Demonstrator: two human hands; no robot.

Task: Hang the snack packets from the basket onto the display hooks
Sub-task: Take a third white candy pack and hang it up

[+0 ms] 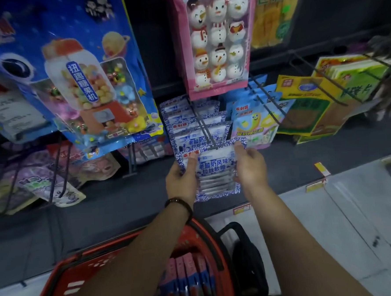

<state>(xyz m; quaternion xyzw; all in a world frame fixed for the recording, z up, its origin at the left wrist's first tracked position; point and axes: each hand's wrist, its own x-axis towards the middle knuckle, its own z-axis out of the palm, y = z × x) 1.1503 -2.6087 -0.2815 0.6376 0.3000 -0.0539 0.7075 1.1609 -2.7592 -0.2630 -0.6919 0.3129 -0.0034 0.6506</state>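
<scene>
Left hand (181, 178) and right hand (250, 167) gripping opposite edges of blue-white packet (216, 169), packet between them

Wire hook (206, 130): pink snowman packet (215, 43) overhangs at 12 o'clock; blue candy packet (89, 74) crowds 10 o'clock; light-blue packets (254, 119) at 2 o'clock. Free passage at 6 o'clock.

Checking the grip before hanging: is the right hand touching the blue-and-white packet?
Touching. The head view shows the right hand gripping the blue-and-white packet at its right edge, fingers on its top corner.
</scene>
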